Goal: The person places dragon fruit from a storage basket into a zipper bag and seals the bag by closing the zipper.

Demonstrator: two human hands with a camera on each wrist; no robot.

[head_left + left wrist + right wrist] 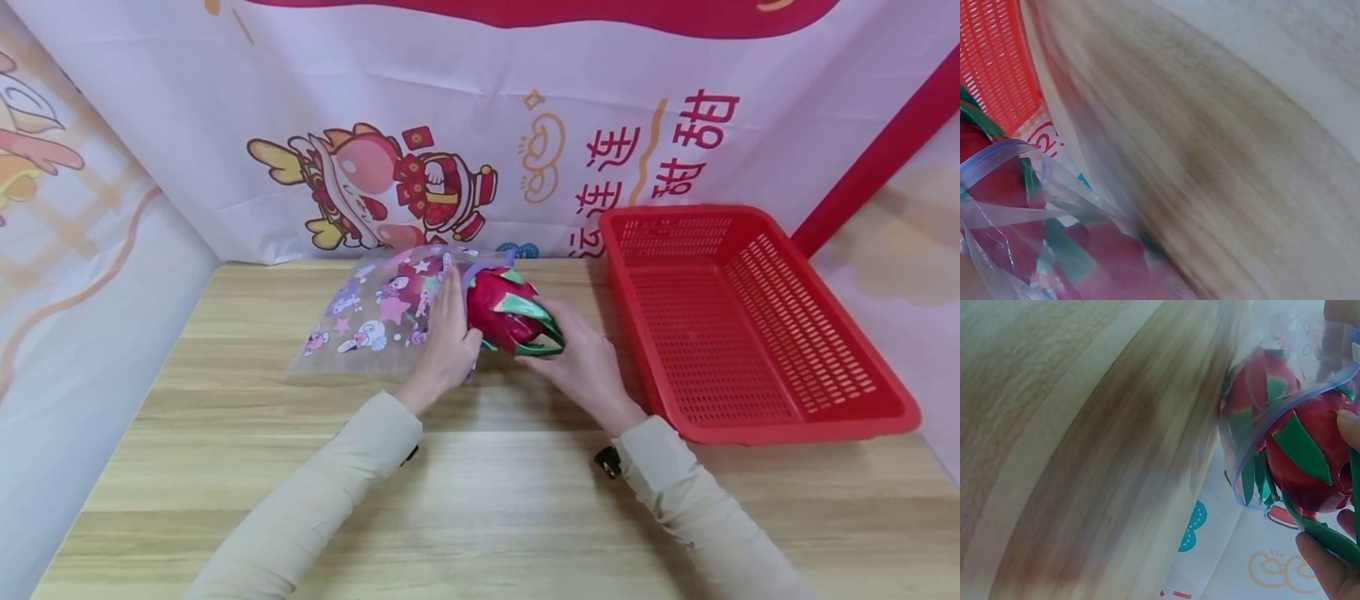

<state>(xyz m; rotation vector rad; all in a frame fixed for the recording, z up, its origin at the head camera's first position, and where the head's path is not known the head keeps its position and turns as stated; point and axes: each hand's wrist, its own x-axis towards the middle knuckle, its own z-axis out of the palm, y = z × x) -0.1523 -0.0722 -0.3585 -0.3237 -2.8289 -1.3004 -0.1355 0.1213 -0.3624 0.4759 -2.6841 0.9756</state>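
A clear zip bag [337, 342] with pink and white cartoon prints lies on the table, its purple-edged mouth facing right. My left hand [446, 346] holds the bag near that mouth, fingers extended along the plastic. A dragon fruit [497, 312], red with green leafy tips, sits partly inside the opening. Its leafy end is gripped by my right hand [585, 358], thumb and fingers around it. Deeper in the bag, a second dragon fruit [1257, 384] shows through the plastic in the right wrist view. The left wrist view shows the bag rim [991, 150] close up, without the left fingers.
A red perforated plastic basket [720, 433] stands to the right on the wood-grain table [480, 517]. White cloth [480, 75] with festive cartoons and red writing hangs behind the table and along its left side.
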